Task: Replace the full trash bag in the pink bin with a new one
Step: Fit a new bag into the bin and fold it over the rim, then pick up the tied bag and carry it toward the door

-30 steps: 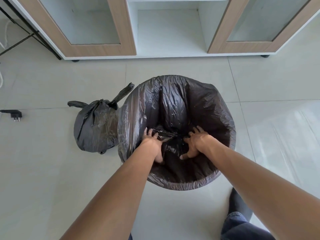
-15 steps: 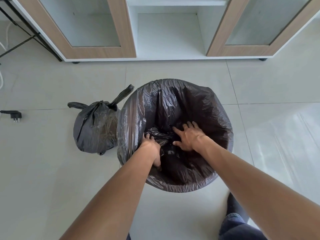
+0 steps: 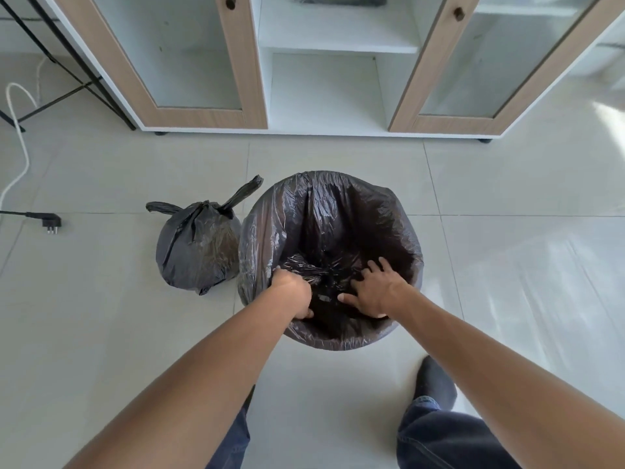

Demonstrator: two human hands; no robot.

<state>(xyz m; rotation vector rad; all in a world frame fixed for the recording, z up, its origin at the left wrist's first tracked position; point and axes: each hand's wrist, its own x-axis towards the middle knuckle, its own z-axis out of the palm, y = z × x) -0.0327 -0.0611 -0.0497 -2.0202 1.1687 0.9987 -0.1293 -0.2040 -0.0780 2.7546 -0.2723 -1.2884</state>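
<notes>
From the head view, both hands reach into the bin, whose pink wall is hidden under the new bag (image 3: 270, 238) draped over its rim. The left hand (image 3: 293, 292) curls its fingers onto a fold of the liner. The right hand (image 3: 375, 292) presses flat inside, fingers spread. The full bag (image 3: 198, 248), knotted, sits on the floor (image 3: 101, 316) touching the bin's left side.

Tied bag (image 3: 198, 248) touching my bin (image 3: 257, 242) on the left, bare floor (image 3: 507, 265) right, cabinet (image 3: 331, 126) beyond
</notes>
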